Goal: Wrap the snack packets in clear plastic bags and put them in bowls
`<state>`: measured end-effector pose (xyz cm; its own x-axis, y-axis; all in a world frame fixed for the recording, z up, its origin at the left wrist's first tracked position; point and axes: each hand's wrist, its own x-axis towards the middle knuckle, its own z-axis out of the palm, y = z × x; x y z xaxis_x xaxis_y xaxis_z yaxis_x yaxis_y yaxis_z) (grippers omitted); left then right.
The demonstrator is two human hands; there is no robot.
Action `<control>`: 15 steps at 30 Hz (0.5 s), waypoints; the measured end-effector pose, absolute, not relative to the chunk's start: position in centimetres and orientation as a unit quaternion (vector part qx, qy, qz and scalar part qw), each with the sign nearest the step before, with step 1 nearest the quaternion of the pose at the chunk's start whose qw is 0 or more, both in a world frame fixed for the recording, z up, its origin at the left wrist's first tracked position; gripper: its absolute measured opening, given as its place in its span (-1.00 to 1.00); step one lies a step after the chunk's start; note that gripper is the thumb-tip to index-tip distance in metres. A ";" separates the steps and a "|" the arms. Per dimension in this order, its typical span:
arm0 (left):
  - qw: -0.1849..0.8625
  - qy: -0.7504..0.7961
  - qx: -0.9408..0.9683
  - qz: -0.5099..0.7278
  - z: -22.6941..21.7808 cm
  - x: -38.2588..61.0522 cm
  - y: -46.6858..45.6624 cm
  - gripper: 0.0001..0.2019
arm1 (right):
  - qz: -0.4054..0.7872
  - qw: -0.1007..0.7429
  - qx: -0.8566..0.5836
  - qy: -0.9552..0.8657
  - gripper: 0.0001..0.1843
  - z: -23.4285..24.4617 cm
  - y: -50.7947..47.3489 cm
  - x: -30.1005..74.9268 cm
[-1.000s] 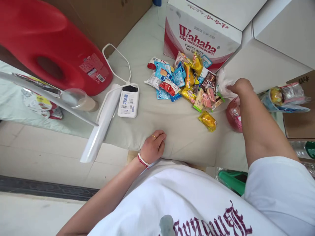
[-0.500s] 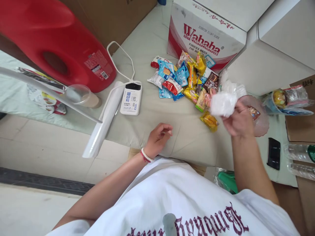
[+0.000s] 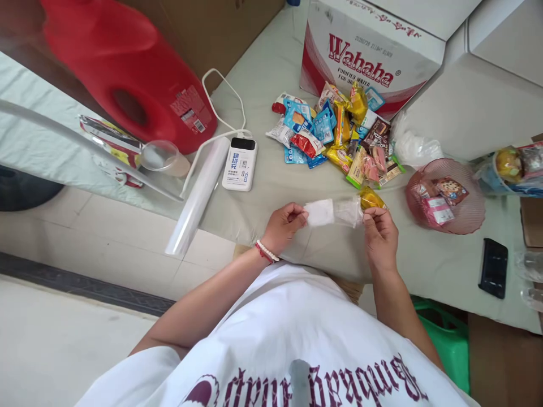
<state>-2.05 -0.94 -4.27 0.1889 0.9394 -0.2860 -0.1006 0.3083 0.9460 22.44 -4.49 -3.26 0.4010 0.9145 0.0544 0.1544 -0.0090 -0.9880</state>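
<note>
A pale cloth-covered tabletop (image 3: 428,265) carries everything. At its far left a big red jug (image 3: 127,73) lies on its side, with 1 clear plastic cup (image 3: 163,158) just beside it and a flat printed packet (image 3: 112,141) at the edge. A roll of clear film (image 3: 199,195) hangs over the near edge, next to a white power bank (image 3: 240,164) trailing a white cable (image 3: 224,90). A heap of snack packets (image 3: 335,133) sits against a Wahaha carton (image 3: 365,62) (purified water, by its print). 1 yellow packet (image 3: 370,198) lies apart from the heap. To the right are crumpled clear bags (image 3: 413,148), a pink mesh basket (image 3: 470,217) holding 2 packets, and a black phone (image 3: 492,267).
</note>
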 end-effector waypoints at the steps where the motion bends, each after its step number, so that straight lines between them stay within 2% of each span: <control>1: 0.637 0.496 0.420 0.415 -4.4 -2.4 -0.9 -0.65 | 0.348 0.570 -0.615 -0.418 -0.73 -2.9 -4.5 22.4; 4: 0.571 0.554 0.400 0.455 -4.6 -3.5 -0.5 -0.63 | 0.408 0.614 -0.574 -0.358 -0.70 -2.0 -4.3 21.9; 8: 0.304 0.646 0.491 0.499 -3.8 -4.4 -0.8 -0.49 | 0.499 0.623 -0.541 -0.266 -0.66 -1.5 -4.2 20.7; 9: 0.279 0.629 0.534 0.492 -3.5 -4.1 -1.1 -0.53 | 0.519 0.617 -0.539 -0.243 -0.65 -1.6 -4.2 20.3; 11: 0.341 0.560 0.607 0.449 -2.8 -3.1 -1.9 -0.67 | 0.550 0.603 -0.540 -0.204 -0.64 -1.8 -4.2 19.3; 13: 0.459 0.495 0.625 0.392 -2.4 -1.6 -2.4 -0.70 | 0.565 0.590 -0.546 -0.185 -0.64 -2.1 -4.3 18.3; 15: 0.531 0.467 0.603 0.369 -2.3 -0.3 -2.6 -0.71 | 0.566 0.578 -0.555 -0.193 -0.66 -2.3 -4.5 17.4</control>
